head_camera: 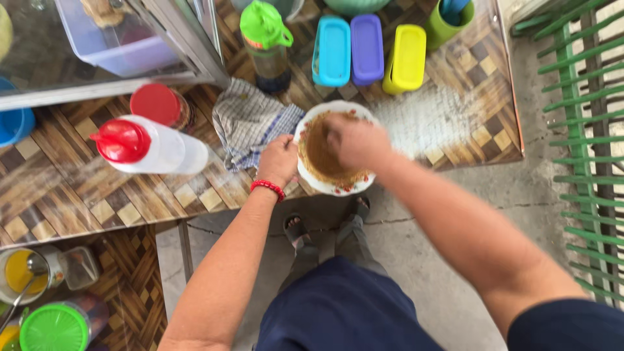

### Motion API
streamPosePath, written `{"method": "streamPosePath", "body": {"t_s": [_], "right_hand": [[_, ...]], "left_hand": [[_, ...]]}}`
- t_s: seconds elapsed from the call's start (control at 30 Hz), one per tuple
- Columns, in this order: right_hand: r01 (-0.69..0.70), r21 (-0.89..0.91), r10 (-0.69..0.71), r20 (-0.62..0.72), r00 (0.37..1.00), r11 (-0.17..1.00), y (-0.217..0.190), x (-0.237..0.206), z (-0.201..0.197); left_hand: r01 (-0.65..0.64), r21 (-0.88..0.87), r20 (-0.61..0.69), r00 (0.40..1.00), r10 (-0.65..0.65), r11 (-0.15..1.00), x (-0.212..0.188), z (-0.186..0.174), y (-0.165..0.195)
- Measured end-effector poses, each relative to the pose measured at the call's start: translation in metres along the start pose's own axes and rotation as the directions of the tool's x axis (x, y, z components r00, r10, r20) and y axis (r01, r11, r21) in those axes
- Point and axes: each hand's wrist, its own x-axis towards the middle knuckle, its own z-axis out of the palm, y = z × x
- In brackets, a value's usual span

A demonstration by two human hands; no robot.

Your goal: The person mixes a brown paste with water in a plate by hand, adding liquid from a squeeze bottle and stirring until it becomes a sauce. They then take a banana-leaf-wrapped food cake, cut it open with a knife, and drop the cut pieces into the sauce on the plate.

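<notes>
- Head view, bowl [311, 179]: white, patterned rim, set at the near edge of the checkered table [78, 188]; brown paste is held inside.
- Left hand [278, 160]: fingers curled closed over the bowl's left rim, which is steadied.
- Right hand [354, 142]: blurred, bunched above the paste; whether anything is held cannot be told.
- Handling note: the rim is best kept firmly gripped, pressure kept central, since the bowl overhangs the edge.
- Adjacent: checked cloth [250, 120], white squeeze bottle [153, 148].

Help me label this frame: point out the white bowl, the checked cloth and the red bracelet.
white bowl [305, 133]: head view, bare left rim.
checked cloth [250, 120]: head view, middle of the fabric.
red bracelet [268, 188]: head view, beads on the left wrist.
</notes>
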Motion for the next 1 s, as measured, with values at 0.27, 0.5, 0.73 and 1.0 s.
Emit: {"method": "streamPosePath", "body": {"t_s": [0.27, 0.5, 0.73, 1.0], "right_hand": [[0.023, -0.075, -0.021, 0.031, 0.999, 0.997, -0.010, -0.022, -0.003], [-0.041, -0.121, 0.061, 0.165, 0.984, 0.992, -0.024, -0.023, 0.002], [-0.198, 0.117, 0.181, 0.143, 0.973, 0.973, 0.008, -0.006, -0.018], [-0.016, -0.029, 0.019, 0.088, 0.996, 0.999, -0.004, -0.019, -0.019]], "left_hand": [[0.041, -0.175, 0.056, 0.998, -0.031, 0.984, -0.007, 0.011, -0.016], [0.170, -0.596, 0.031, 0.981, -0.190, 0.785, -0.064, 0.060, -0.028], [-0.230, -0.333, -0.497, 0.867, 0.037, 0.914, -0.104, -0.029, -0.053], [-0.658, 0.115, -0.660, 0.509, 0.552, 0.744, -0.054, -0.134, -0.072]]}}
